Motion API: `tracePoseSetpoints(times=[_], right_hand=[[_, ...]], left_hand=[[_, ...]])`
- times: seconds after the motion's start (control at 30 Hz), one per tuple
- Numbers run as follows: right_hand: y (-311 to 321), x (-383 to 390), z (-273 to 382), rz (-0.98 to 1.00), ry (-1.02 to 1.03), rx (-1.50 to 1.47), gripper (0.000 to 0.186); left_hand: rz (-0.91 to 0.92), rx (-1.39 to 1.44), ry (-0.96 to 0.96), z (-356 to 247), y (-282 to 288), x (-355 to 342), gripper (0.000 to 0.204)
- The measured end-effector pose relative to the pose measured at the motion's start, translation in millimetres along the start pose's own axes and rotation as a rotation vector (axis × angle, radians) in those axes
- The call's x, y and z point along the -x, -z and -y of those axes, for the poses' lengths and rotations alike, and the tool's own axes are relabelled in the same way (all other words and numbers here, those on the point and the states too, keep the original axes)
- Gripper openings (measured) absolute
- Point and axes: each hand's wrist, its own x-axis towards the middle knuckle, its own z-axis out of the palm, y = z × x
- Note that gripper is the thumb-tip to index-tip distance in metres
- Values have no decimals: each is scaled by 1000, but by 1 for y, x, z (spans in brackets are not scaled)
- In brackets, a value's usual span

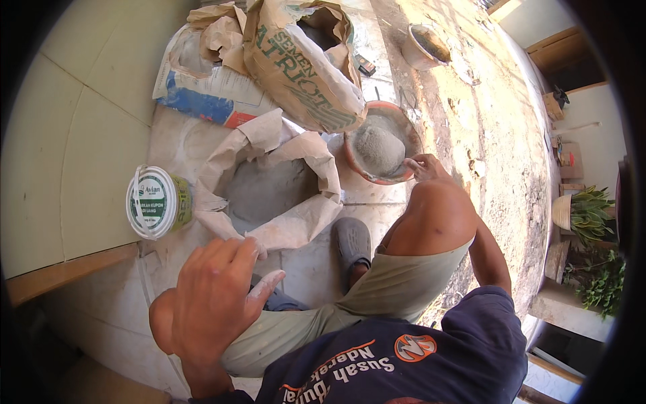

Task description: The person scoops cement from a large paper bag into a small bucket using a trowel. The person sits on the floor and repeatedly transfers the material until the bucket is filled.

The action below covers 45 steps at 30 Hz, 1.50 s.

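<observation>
In front of me stands an open paper bag (316, 225) with its rim folded down, holding grey powder (272, 192) that looks like cement. My left hand (219, 286) is over my left knee at the bag's near rim. Its fingers point forward, with the dusty thumb apart and nothing seen in its grasp; whether the fingertips touch the paper is unclear. Beyond my right knee, my right hand (427, 167) is closed on the near right rim of a reddish bowl (391, 180). A mound of grey powder (378, 148) fills much of that bowl.
A tall brown cement bag (303, 74) and a white-and-blue bag (202, 97) stand behind the open one. A lidded plastic tub (151, 203) sits at left by the wall. Farther off are another bucket (425, 48) and potted plants (585, 215).
</observation>
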Motion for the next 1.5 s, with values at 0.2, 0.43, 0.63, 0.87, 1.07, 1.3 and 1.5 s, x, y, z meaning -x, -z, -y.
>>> tracePoseSetpoints(times=[0.2, 0.43, 0.63, 0.87, 1.07, 1.3, 1.5], right_hand=[[5, 2, 9, 31, 58, 1, 55], [12, 10, 50, 175, -233, -317, 59], [-2, 31, 31, 164, -324, -524, 67], [12, 81, 100, 101, -451, -506, 63], [-12, 24, -11, 268, -161, -617, 51], [28, 67, 95, 61, -314, -638, 50], [106, 72, 190, 470, 169, -202, 43]], left_hand=[[15, -8, 18, -2, 1, 0, 34], [-7, -38, 11, -2, 0, 2, 34], [2, -49, 4, -1, 1, 2, 34], [-5, -67, 3, -2, 2, 4, 36], [-15, -69, -6, -1, 2, 6, 37], [-26, -30, 38, 0, 2, 12, 34], [35, -87, 97, 6, -17, 9, 45]])
